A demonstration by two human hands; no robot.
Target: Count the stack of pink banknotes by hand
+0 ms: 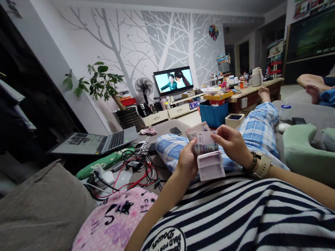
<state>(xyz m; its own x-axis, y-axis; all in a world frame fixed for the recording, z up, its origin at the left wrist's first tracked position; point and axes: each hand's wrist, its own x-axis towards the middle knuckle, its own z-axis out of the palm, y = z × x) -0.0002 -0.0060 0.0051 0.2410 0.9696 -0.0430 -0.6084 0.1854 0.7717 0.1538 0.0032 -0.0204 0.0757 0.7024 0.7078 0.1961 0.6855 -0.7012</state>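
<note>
A wad of purplish banknotes (205,142) is held up over my lap, in the middle of the head view. My left hand (188,159) grips it along the left side, thumb on top. With thumb and finger, my right hand (231,144) pinches the right edge of the front note. Below, several folded notes (211,166) hang down toward my striped shirt. A beaded bracelet and a pale watch (262,165) are on my right wrist. How many notes there are cannot be made out.
On the left lie an open laptop (97,143), tangled cables (138,166) and a pink blanket (115,227). A green neck pillow (301,147) and remote control (299,121) are at the right. Another person's bare legs (313,86) rest farther right. A television (173,80) plays ahead.
</note>
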